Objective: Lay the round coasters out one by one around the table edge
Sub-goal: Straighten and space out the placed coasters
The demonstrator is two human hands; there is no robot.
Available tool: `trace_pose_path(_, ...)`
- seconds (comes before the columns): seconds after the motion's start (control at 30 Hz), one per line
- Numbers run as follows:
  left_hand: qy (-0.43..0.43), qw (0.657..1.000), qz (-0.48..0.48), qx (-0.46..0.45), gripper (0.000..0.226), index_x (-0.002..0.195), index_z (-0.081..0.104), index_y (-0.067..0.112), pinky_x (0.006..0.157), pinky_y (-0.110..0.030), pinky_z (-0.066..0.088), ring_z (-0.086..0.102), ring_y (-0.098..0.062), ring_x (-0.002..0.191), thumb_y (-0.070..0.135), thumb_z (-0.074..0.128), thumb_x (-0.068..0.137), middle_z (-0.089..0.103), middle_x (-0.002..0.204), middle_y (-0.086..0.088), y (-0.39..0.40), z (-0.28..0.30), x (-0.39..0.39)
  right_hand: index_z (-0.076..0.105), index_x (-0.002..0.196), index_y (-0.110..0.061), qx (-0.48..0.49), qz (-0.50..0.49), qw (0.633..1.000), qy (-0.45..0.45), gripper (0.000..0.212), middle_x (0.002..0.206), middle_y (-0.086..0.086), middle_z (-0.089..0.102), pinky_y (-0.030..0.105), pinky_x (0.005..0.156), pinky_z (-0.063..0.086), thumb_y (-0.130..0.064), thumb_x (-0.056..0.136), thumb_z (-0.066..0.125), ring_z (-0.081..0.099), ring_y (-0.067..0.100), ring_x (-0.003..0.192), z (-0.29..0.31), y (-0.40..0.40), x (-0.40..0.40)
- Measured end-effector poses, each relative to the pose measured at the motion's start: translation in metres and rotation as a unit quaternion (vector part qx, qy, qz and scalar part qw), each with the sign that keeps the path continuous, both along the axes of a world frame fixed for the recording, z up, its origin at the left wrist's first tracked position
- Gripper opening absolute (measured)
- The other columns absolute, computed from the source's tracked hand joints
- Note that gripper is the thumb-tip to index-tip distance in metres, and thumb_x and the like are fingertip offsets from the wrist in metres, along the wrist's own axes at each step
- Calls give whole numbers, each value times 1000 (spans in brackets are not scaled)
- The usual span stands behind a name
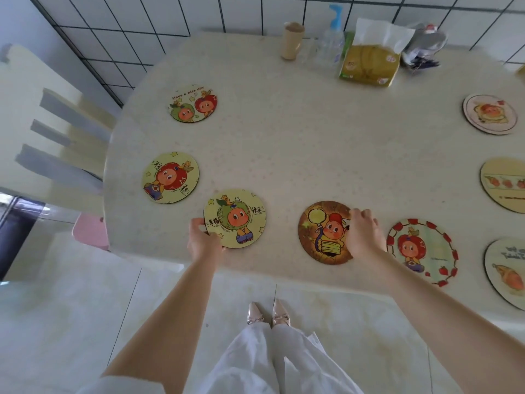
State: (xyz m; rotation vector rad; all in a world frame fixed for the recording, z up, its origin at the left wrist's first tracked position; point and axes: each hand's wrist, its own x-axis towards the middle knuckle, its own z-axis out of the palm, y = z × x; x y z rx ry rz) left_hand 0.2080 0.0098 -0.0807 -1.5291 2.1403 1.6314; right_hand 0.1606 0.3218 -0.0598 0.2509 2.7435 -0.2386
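Desk (312, 143): 9 round coasters ring its edge. Left hand (203, 240): fingers grip the green-character coaster (237, 218) at the near edge. Right hand (363, 233): fingers spread loose on the orange coaster (324, 233).

Counter (312, 132): middle stretch bare, wide passage from near edge toward the far wall.
Left rim: three coasters, at far left (193, 103), mid left (170, 177) and near left (235, 218), with gaps between.
Near edge: orange coaster (324, 233), open strip between it and the near-left one.
Right rim: coasters crowded close.
Far side: cardboard tube (292, 41), pump bottle (331, 44), tissue pack (369, 61), crumpled bag (424, 46) block the wall.
Left flank: chair (51, 132) against the rim.
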Motion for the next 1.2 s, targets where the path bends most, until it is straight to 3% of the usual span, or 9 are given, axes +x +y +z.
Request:
trace_pose_path(0.13, 4, 997, -74, -13, 45, 115, 55, 21, 63, -39, 61, 67, -31, 90, -11, 43, 87, 64, 102, -14, -20, 8, -4, 43, 134, -8, -60, 37, 998, -2, 44, 131, 14, 48, 43, 90, 51, -14, 92, 55, 50, 32, 118, 0, -12, 5)
trace_pose_path(0.4, -35, 977, -212, -2, 37, 115, 55, 12, 73, -47, 59, 61, -34, 91, -13, 44, 91, 58, 100, -14, -63, 11, -17, 43, 130, -5, -42, 93, 994, -34, 39, 130, 12, 47, 37, 89, 50, -18, 94, 48, 42, 31, 126, -1, -37, 13)
trace_pose_path(0.53, -68, 959, -269, -60, 34, 112, 54, 17, 71, -49, 61, 65, -34, 93, -6, 48, 88, 64, 106, -12, -69, 6, -20, 42, 130, -5, -14, 97, 994, -57, 39, 130, 13, 45, 36, 88, 51, -21, 94, 48, 41, 31, 126, 0, -45, 16)
trace_pose_path(0.63, -93, 929, -319, -165, 45, 125, 51, 16, 77, -41, 55, 61, -27, 97, 4, 61, 84, 63, 113, -9, -70, 4, -17, 43, 128, -6, -7, 87, 994, -62, 37, 130, 13, 45, 39, 87, 51, -21, 95, 46, 42, 32, 124, 7, -57, 11)
trace_pose_path(0.7, -98, 926, -316, -180, 49, 131, 49, 15, 84, -42, 52, 58, -26, 102, 9, 64, 85, 60, 119, -8, -76, 4, -16, 43, 131, -8, -20, 95, 994, -52, 38, 131, 13, 45, 40, 89, 48, -21, 94, 44, 43, 32, 123, 13, -72, 3)
trace_pose_path(0.8, -101, 928, -311, -179, 46, 129, 52, 14, 89, -42, 51, 57, -26, 107, 11, 63, 85, 58, 122, -8, -103, 6, -27, 41, 135, -9, -49, 117, 991, -31, 41, 133, 13, 46, 39, 91, 48, -20, 95, 43, 44, 32, 123, 20, -107, -16)
trace_pose_path(1.0, -45, 921, -325, -208, 30, 113, 63, 8, 81, -34, 47, 59, -32, 99, 8, 63, 83, 60, 110, -13, -190, 13, -71, 42, 136, -9, -111, 105, 988, -34, 42, 134, 11, 49, 40, 97, 44, -19, 95, 46, 47, 30, 122, 20, -211, -52)
trace_pose_path(1.2, -39, 895, -384, -224, 35, 120, 58, 9, 77, -31, 41, 51, -18, 91, 10, 63, 86, 58, 116, -8, -270, 11, -128, 44, 134, -9, -203, 7, 977, -66, 40, 131, 9, 52, 36, 96, 47, -16, 94, 47, 51, 24, 118, 13, -315, -58)
